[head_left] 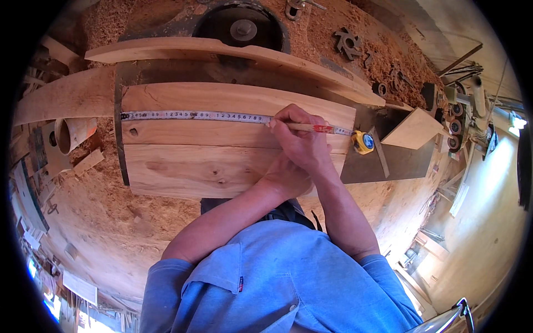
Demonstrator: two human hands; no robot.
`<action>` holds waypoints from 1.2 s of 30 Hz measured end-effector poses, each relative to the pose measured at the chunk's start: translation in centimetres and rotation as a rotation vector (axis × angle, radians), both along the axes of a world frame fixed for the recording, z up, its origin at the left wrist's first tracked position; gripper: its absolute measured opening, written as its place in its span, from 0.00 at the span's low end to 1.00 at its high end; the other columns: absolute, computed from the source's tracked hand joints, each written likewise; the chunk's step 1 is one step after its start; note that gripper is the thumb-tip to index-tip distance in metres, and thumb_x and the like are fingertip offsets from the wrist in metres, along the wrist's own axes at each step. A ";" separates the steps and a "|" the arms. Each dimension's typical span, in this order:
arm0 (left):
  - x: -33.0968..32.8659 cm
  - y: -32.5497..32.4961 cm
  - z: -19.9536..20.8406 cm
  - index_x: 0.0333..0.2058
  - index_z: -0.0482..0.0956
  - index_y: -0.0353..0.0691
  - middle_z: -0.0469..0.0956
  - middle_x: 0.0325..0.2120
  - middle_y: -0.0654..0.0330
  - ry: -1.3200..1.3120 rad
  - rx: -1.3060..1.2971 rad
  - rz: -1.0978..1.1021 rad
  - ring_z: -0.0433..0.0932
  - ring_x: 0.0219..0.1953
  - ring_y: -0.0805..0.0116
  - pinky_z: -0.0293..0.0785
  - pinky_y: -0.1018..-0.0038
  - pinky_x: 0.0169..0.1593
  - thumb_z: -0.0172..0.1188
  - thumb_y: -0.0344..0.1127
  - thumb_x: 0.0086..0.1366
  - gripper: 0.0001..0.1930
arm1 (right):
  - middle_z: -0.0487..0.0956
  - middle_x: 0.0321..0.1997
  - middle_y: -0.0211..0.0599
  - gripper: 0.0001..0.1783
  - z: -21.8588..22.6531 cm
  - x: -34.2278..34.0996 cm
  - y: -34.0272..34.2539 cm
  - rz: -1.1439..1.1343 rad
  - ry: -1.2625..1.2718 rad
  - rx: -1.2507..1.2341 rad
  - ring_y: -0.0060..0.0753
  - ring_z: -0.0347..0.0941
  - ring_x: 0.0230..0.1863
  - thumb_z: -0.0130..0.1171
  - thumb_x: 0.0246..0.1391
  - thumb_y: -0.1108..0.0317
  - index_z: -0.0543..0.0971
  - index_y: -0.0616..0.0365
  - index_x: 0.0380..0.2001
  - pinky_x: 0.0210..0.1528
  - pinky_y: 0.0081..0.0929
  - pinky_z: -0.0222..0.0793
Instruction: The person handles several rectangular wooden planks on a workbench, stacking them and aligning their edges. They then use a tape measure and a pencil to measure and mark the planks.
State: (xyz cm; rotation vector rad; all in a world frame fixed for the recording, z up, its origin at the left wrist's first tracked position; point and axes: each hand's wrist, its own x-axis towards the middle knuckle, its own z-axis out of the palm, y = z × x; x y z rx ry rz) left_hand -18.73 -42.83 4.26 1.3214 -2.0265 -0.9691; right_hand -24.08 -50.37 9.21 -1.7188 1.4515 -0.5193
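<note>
A wooden panel [183, 161] of joined boards with knots lies in front of me. Across it stretches the blade of a tape measure [222, 116], from the panel's left edge to its yellow case [362, 142] just past the right edge. My right hand [302, 136] is closed on a pencil [322, 128] with a red section, its tip at the lower edge of the blade. Beneath the right wrist, my left hand [288, 176] rests on the panel, the forearms crossing. Its fingers are mostly hidden by the right hand.
Behind the panel lies a long curved board [244, 51], with a round machine opening and spindle [242, 30] beyond. Toothed metal cutters [347, 43] sit in sawdust at the far right. A square wooden piece [413, 130] lies right of the tape case; a wooden ring [72, 136] stands left.
</note>
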 end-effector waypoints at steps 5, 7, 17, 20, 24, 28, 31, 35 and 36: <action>0.0 -0.1 0.0 0.74 0.46 0.38 0.55 0.71 0.50 -0.004 0.083 -0.027 0.55 0.72 0.52 0.45 0.61 0.74 0.43 0.53 0.76 0.37 | 0.80 0.22 0.30 0.06 -0.2 0.1 0.3 -0.020 -0.023 -0.017 0.18 0.75 0.25 0.65 0.55 0.68 0.81 0.60 0.29 0.30 0.22 0.70; 0.0 0.0 -0.2 0.74 0.46 0.38 0.54 0.72 0.50 -0.012 0.069 -0.037 0.54 0.72 0.52 0.44 0.61 0.74 0.43 0.53 0.76 0.37 | 0.82 0.22 0.34 0.05 -0.1 0.2 0.3 -0.045 -0.028 -0.011 0.27 0.78 0.24 0.65 0.53 0.67 0.82 0.56 0.29 0.30 0.26 0.71; 0.1 0.1 0.2 0.74 0.46 0.38 0.52 0.72 0.49 -0.069 -0.004 -0.041 0.51 0.73 0.49 0.40 0.57 0.75 0.42 0.52 0.76 0.36 | 0.80 0.21 0.29 0.06 -0.3 0.1 0.6 -0.036 -0.040 -0.015 0.15 0.73 0.24 0.65 0.55 0.70 0.80 0.60 0.31 0.29 0.19 0.69; 0.1 0.0 0.0 0.74 0.46 0.40 0.51 0.73 0.49 -0.008 0.041 -0.042 0.49 0.73 0.48 0.38 0.55 0.75 0.42 0.52 0.76 0.36 | 0.80 0.22 0.29 0.06 -0.2 0.1 0.5 -0.020 -0.025 -0.012 0.15 0.74 0.25 0.65 0.55 0.69 0.80 0.60 0.31 0.30 0.19 0.70; 0.1 -0.1 0.0 0.74 0.46 0.42 0.49 0.74 0.49 -0.051 0.058 -0.089 0.47 0.74 0.47 0.37 0.53 0.75 0.40 0.51 0.77 0.34 | 0.81 0.22 0.32 0.06 0.0 0.1 0.4 -0.021 0.017 -0.020 0.23 0.77 0.25 0.65 0.54 0.68 0.81 0.58 0.30 0.31 0.24 0.71; 0.1 -0.2 0.0 0.74 0.47 0.42 0.47 0.74 0.50 -0.066 0.078 -0.126 0.45 0.75 0.47 0.35 0.52 0.76 0.39 0.49 0.77 0.33 | 0.83 0.23 0.36 0.06 0.0 0.3 0.5 -0.044 0.032 -0.032 0.34 0.80 0.25 0.66 0.52 0.65 0.82 0.54 0.29 0.32 0.30 0.72; 0.1 -0.1 -0.1 0.74 0.47 0.42 0.46 0.75 0.50 -0.100 0.069 -0.151 0.45 0.75 0.46 0.34 0.51 0.76 0.38 0.49 0.77 0.32 | 0.82 0.23 0.33 0.06 0.1 0.2 0.4 -0.010 0.034 -0.043 0.26 0.78 0.25 0.65 0.53 0.67 0.81 0.57 0.30 0.31 0.25 0.72; 0.3 -0.2 0.3 0.73 0.49 0.39 0.49 0.74 0.49 -0.035 0.093 -0.120 0.46 0.75 0.46 0.37 0.53 0.76 0.40 0.48 0.77 0.32 | 0.81 0.23 0.33 0.05 0.2 -0.2 0.3 0.077 0.049 -0.055 0.24 0.79 0.26 0.65 0.54 0.69 0.82 0.58 0.32 0.33 0.22 0.73; 0.2 -0.5 0.8 0.72 0.49 0.37 0.50 0.73 0.48 0.030 0.096 -0.062 0.47 0.74 0.46 0.38 0.54 0.76 0.41 0.48 0.77 0.32 | 0.82 0.23 0.33 0.05 0.0 -0.3 0.5 0.019 -0.042 -0.017 0.25 0.79 0.26 0.65 0.54 0.70 0.82 0.59 0.33 0.34 0.22 0.73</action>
